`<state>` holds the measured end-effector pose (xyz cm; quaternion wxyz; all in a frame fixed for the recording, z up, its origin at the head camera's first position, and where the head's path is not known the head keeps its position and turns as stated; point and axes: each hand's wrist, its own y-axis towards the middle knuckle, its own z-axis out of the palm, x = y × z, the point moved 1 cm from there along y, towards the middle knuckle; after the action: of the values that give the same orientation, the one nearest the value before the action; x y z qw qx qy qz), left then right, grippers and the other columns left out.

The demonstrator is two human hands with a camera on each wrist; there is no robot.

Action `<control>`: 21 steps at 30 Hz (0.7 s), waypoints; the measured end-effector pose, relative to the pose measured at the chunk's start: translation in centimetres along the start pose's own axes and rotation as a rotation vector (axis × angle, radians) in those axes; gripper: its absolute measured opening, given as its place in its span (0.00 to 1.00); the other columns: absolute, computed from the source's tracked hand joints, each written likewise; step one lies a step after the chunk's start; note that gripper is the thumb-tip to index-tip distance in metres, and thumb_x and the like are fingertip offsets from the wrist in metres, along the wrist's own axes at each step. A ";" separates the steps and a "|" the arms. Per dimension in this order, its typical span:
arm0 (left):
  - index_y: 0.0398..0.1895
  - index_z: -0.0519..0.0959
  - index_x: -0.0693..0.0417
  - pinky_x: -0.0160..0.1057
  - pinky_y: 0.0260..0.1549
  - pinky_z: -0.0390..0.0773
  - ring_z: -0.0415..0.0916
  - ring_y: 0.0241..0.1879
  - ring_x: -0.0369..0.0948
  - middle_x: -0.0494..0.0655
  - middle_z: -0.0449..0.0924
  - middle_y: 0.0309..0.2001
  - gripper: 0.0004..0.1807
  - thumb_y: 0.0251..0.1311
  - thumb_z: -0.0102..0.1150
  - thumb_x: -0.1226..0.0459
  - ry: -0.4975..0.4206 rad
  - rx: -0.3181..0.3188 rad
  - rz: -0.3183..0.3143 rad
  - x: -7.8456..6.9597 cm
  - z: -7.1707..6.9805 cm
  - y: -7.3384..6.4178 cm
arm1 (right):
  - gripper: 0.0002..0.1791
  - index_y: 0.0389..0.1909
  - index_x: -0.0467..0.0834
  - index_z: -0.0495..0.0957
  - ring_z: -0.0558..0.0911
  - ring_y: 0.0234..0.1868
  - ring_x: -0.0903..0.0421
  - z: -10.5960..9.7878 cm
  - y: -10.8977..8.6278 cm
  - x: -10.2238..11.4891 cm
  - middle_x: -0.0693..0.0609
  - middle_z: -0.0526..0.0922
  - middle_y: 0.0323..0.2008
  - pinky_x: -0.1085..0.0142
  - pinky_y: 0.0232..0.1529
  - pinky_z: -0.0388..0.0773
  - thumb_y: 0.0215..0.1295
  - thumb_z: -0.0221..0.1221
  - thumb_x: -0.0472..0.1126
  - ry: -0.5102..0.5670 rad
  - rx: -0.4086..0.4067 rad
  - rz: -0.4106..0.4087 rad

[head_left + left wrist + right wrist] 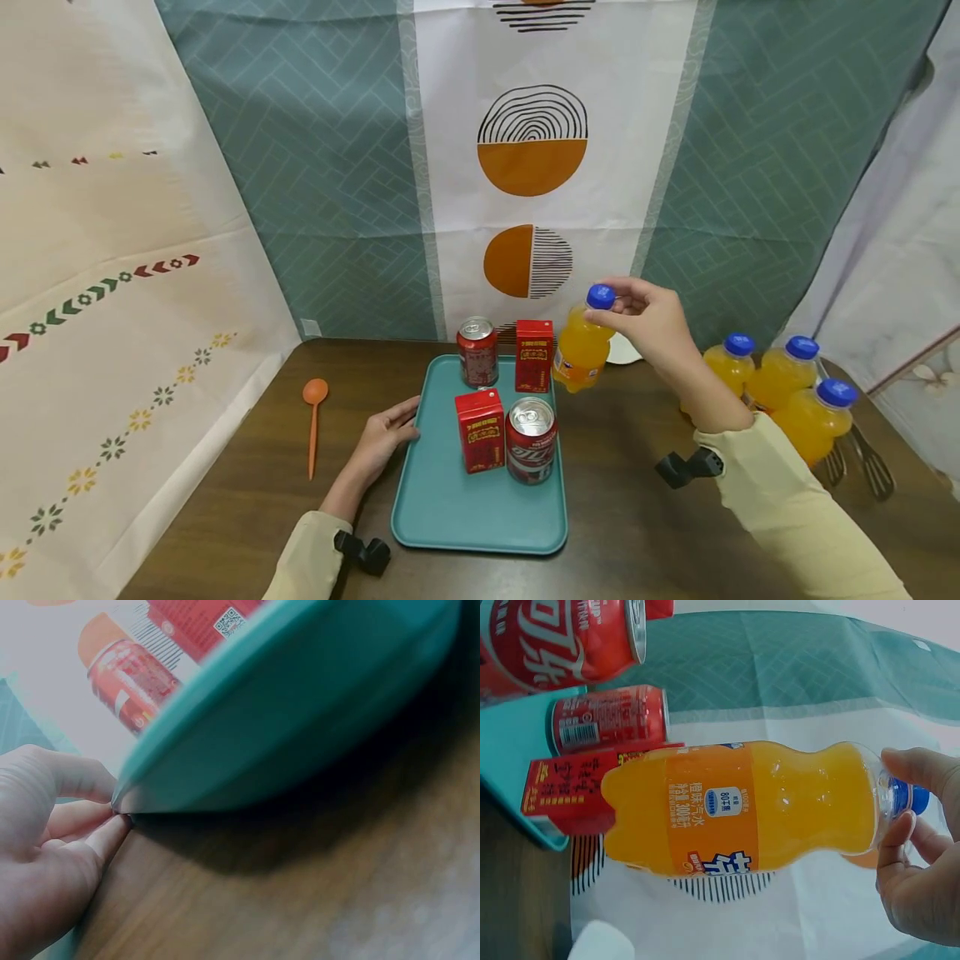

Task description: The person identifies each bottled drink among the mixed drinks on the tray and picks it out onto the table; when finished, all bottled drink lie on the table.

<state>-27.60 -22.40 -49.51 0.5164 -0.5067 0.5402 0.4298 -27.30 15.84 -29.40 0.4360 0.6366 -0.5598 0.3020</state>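
My right hand (651, 321) grips a bottle of orange soda (581, 350) by its neck, just under the blue cap (909, 798). The bottle hangs upright beside the tray's far right corner. At the left edge of the teal tray (480, 521), my left hand (381, 440) pinches the rim between thumb and fingers, as the left wrist view (56, 825) shows close up. Standing on the tray are a red can (477, 354) and a red drink carton (533, 358) at the back, with another carton (480, 433) and a cola can (532, 442) in front.
Several more orange soda bottles (813, 421) stand to the right, partly behind my right forearm. Slotted utensils (873, 471) lie beside them. An orange spoon (313, 417) lies left of the tray. A white object (624, 350) shows behind the held bottle, and patterned cloth hangs behind the table.
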 end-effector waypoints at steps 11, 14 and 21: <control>0.69 0.65 0.66 0.23 0.47 0.77 0.63 0.70 0.55 0.63 0.65 0.70 0.33 0.57 0.53 0.78 -0.012 0.006 -0.011 -0.1 0.3 0.1 | 0.29 0.57 0.43 0.76 0.74 0.32 0.65 -3.7 -2.3 -1.8 0.66 0.75 0.28 0.79 0.33 0.77 0.58 0.67 0.53 -0.061 0.013 0.012; 0.69 0.65 0.66 0.23 0.47 0.76 0.63 0.70 0.55 0.63 0.64 0.70 0.33 0.57 0.53 0.78 -0.014 0.002 -0.007 0.0 0.2 0.1 | 0.28 0.56 0.43 0.77 0.74 0.32 0.65 -4.4 -3.1 -2.7 0.66 0.75 0.28 0.78 0.33 0.77 0.58 0.67 0.53 -0.102 0.012 0.018; 0.69 0.65 0.67 0.22 0.48 0.76 0.63 0.70 0.55 0.64 0.64 0.70 0.32 0.58 0.53 0.78 -0.012 0.009 0.000 0.1 0.0 -0.1 | 0.26 0.55 0.40 0.77 0.74 0.30 0.65 -6.3 -4.8 -4.8 0.66 0.75 0.26 0.78 0.31 0.76 0.59 0.67 0.50 -0.165 -0.017 -0.009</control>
<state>-27.52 -22.38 -49.56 0.5217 -0.5018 0.5391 0.4305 -22.90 23.54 -31.87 0.3954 0.6581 -0.5934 0.2416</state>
